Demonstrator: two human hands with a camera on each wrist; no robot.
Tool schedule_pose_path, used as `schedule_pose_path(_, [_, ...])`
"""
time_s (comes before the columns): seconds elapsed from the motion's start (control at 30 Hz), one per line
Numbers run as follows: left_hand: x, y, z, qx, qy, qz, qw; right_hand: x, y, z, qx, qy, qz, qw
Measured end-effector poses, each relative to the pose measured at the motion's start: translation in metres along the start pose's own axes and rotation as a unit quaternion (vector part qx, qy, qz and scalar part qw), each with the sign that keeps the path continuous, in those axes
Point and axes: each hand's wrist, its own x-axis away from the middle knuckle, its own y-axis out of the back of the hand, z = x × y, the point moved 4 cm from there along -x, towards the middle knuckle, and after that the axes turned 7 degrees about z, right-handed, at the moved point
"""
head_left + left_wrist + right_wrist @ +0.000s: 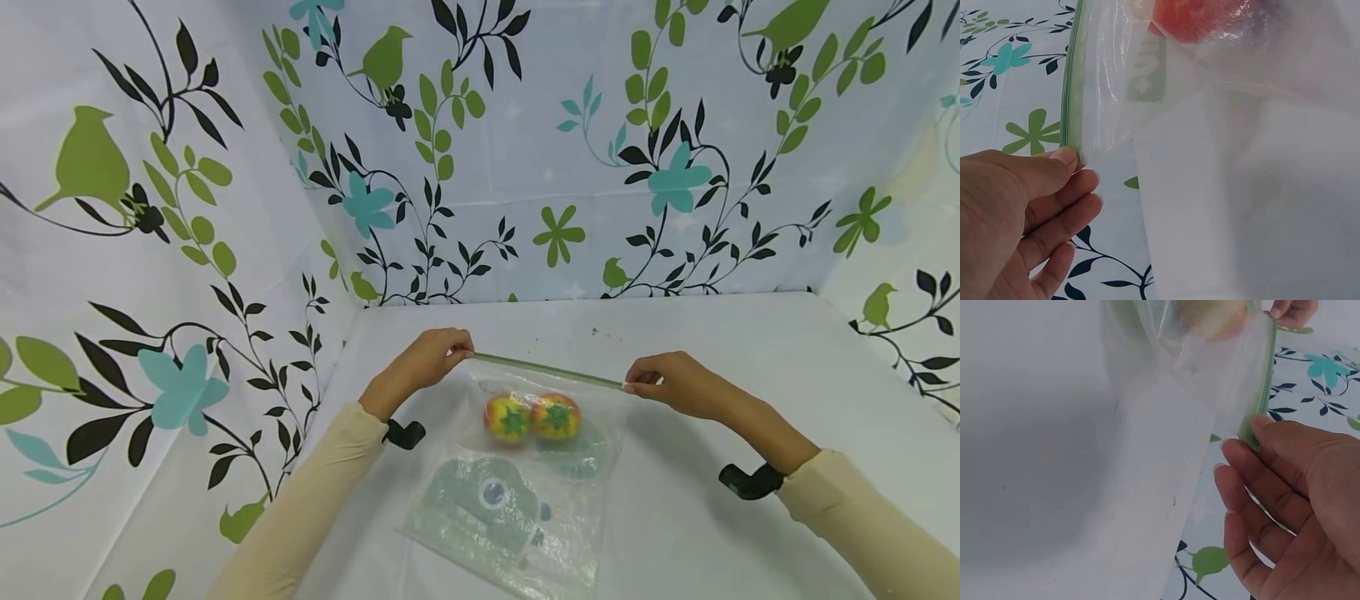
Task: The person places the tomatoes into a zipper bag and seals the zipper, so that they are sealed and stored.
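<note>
A clear zip bag (pixel 517 500) with a green zip strip (pixel 547 367) along its top edge is held between both hands. Inside it, close to the strip, sit two round red-and-yellow fruits (pixel 555 417) with green star-shaped tops. My left hand (pixel 431 360) pinches the strip's left end between thumb and finger, the other fingers loosely bent in the left wrist view. At the opposite end, my right hand (pixel 675 383) pinches the corner of the strip the same way. Between the hands the strip looks straight. The bag's lower part spreads toward me over the white table.
The white table (pixel 705 333) ends at a back edge against a hanging cloth (pixel 480 242) printed with birds, leaves and flowers. Similar cloth hangs on the left and right. Dark bands with small mounts (pixel 750 482) sit on both wrists.
</note>
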Motion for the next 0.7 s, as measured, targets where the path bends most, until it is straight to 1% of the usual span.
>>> schedule_pose_path(0.17, [0.000, -0.002, 0.004, 0.020, 0.013, 0.004, 0.9997, -0.003, -0.001, 0.000, 0.002, 0.007, -0.016, 0.9998])
schedule_pose_path(0.27, [0.000, -0.004, 0.006, 0.032, 0.025, 0.005, 0.9992, -0.005, -0.003, -0.001, 0.006, 0.005, -0.021, 0.9997])
schedule_pose_path(0.47, [0.004, -0.007, 0.007, 0.047, 0.055, -0.012, 0.9973, -0.004, -0.003, -0.002, 0.027, 0.001, -0.042, 0.9987])
schedule_pose_path(0.6, [0.011, -0.008, 0.006, 0.042, 0.074, -0.026, 0.9960, -0.002, 0.000, 0.000, 0.038, -0.002, -0.060, 0.9975])
schedule_pose_path(0.7, [0.017, -0.007, 0.005, 0.028, 0.085, -0.037, 0.9953, 0.000, 0.002, 0.002, 0.047, -0.006, -0.070, 0.9964])
